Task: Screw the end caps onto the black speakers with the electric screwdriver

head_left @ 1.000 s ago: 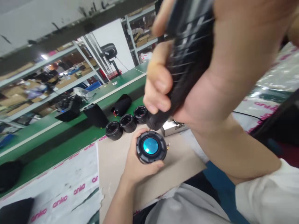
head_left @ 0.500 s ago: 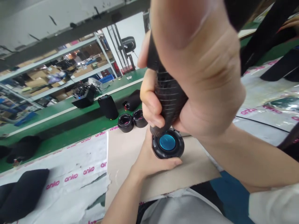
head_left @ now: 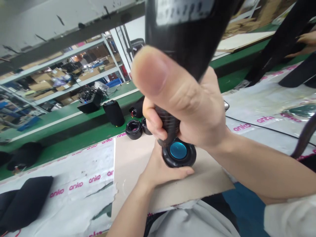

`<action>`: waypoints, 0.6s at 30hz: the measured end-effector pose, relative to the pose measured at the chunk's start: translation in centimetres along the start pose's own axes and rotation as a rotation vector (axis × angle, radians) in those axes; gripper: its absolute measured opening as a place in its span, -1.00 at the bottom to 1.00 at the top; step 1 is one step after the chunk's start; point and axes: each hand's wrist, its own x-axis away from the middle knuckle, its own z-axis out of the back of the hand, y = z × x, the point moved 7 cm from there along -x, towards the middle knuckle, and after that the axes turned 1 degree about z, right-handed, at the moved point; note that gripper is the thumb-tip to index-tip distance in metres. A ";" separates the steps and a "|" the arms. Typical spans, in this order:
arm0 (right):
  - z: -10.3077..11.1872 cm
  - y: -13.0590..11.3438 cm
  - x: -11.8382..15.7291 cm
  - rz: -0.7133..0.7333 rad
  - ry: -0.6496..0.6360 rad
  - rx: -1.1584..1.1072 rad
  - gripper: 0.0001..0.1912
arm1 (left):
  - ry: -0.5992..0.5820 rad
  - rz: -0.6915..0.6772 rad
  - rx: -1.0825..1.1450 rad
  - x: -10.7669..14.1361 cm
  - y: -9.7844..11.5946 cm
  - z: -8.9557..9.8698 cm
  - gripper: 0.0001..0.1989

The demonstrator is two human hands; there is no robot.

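My left hand [head_left: 156, 168] wraps around a round black speaker [head_left: 191, 156] with a shiny blue disc [head_left: 178, 150] in its middle. It rests over a sheet of brown cardboard [head_left: 133, 158]. Closed around a black electric screwdriver [head_left: 180, 42] is my right hand [head_left: 197, 105], its thumb lying across the body. The tool's ribbed lower end points down at the speaker's far left rim; the tip is hidden, so I cannot tell whether it touches. A white label shows on the screwdriver's upper body.
Black rings [head_left: 134, 129] stand just beyond the cardboard. Behind them are a black cylindrical speaker [head_left: 114, 113] and a box of wires [head_left: 90, 98] on the green bench. Black cloth-like pieces [head_left: 27, 204] lie at left. A cable [head_left: 266, 126] crosses the right side. Another person's hand [head_left: 307, 41] shows at far right.
My right hand has moved lower and away from the camera with the screwdriver, showing more of its upper body. My left hand and the speaker have barely shifted.
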 end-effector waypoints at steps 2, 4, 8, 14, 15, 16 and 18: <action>-0.7 0.0 0.3 0.024 -0.019 0.039 -0.64 | 0.005 0.005 -0.011 0.0 0.0 0.1 0.04; -1.1 0.2 0.5 0.012 -0.040 0.126 -0.59 | 0.012 0.016 -0.008 0.1 0.0 0.2 0.04; -1.4 0.4 0.4 0.035 -0.095 0.061 -0.51 | 0.002 0.008 0.030 0.0 0.0 0.1 0.03; -1.2 1.2 0.3 -0.077 -0.122 0.048 -0.63 | -0.011 0.018 0.076 -0.1 0.2 0.1 0.06; -1.3 1.3 0.3 -0.095 -0.136 0.063 -0.62 | -0.010 0.031 0.082 0.0 0.2 0.1 0.09; -1.4 1.4 0.3 -0.106 -0.152 0.080 -0.62 | -0.009 0.051 0.086 0.1 0.1 0.1 0.13; -1.7 1.4 0.1 -0.110 -0.184 0.135 -0.62 | -0.012 0.106 0.086 0.2 -0.5 -0.2 0.22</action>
